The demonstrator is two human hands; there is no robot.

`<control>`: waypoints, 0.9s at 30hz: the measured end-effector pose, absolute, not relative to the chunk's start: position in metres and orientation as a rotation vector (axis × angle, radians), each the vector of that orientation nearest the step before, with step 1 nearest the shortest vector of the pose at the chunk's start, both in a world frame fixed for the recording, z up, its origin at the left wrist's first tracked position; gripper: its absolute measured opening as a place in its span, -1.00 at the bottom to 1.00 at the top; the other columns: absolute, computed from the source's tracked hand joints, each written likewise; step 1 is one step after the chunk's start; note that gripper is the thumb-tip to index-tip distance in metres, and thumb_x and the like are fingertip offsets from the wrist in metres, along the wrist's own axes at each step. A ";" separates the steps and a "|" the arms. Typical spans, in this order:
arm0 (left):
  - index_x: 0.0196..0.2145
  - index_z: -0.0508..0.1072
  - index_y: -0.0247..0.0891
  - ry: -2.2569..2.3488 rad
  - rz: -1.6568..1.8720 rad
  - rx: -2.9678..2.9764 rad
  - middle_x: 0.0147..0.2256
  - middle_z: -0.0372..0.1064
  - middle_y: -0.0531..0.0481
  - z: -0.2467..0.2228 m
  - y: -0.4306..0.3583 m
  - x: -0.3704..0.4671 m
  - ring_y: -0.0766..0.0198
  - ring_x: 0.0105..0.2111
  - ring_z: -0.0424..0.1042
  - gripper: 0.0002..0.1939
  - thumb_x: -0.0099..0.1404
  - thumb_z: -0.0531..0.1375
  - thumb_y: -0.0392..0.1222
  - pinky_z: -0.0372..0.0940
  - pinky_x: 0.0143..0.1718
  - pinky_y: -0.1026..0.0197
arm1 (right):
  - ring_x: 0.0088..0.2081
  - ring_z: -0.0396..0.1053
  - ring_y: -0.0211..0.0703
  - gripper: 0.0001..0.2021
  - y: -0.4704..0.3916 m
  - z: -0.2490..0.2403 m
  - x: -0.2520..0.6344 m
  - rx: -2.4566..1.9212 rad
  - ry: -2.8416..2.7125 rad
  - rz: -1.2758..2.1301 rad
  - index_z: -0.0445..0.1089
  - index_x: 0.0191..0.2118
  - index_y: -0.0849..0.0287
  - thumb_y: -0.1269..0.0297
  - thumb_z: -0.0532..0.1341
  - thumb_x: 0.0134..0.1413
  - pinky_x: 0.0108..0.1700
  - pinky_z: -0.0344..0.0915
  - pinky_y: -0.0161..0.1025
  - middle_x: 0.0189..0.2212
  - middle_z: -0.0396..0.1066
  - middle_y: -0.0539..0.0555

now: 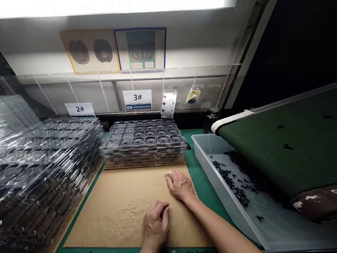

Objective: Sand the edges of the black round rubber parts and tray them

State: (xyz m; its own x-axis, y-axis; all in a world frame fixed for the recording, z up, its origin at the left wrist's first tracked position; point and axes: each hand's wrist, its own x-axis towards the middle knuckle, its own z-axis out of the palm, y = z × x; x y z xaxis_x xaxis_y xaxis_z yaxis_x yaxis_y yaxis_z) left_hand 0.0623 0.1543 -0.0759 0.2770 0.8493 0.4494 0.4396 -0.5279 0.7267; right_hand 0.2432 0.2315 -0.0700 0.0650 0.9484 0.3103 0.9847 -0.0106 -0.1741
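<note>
A brown cardboard sheet (104, 204) lies on the green table surface. My left hand (156, 226) rests low over the sheet near its front edge, its fingers curled inward; whatever they hold, if anything, is hidden. Further forward and to the right, my right hand (180, 184) is closed on a small pale object (168, 174) near the sheet's right edge. The pale object is mostly covered by the fingers. Behind the sheet stands a stack of clear plastic trays (144, 150) with dark round parts in the top one.
Tall stacks of clear trays (43, 186) fill the left side. At the right, a translucent bin (215, 181) holds many small black parts beneath a sloping green conveyor belt (301, 141). A clear panel with number signs (137, 100) stands at the back.
</note>
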 end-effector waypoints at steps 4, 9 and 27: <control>-0.19 0.57 -0.18 1.161 1.166 2.082 -0.31 0.53 -0.04 -0.077 0.154 0.063 0.16 -0.28 0.52 -0.76 0.47 0.08 -0.28 0.38 -0.22 0.15 | -0.13 0.39 -0.10 -0.82 0.231 -0.069 0.243 -2.013 -1.939 -0.155 0.42 -0.16 0.23 0.22 0.28 0.47 -0.03 0.40 -0.15 -0.20 0.38 0.05; -0.18 0.56 -0.18 1.156 1.155 2.083 -0.31 0.52 -0.05 -0.078 0.155 0.063 0.16 -0.28 0.51 -0.76 0.48 0.08 -0.28 0.37 -0.22 0.14 | -0.13 0.40 -0.10 -0.82 0.231 -0.068 0.243 -2.023 -1.942 -0.160 0.42 -0.15 0.23 0.22 0.28 0.47 -0.02 0.41 -0.15 -0.19 0.39 0.06; -0.22 0.59 -0.19 1.291 1.142 2.045 -0.30 0.53 -0.07 -0.076 0.150 0.065 0.14 -0.25 0.51 -0.78 0.37 0.14 -0.37 0.36 -0.20 0.14 | -0.17 0.40 -0.07 -0.85 0.234 -0.076 0.247 -1.997 -1.948 -0.204 0.41 -0.22 0.18 0.27 0.29 0.43 -0.19 0.16 -0.24 -0.26 0.42 0.07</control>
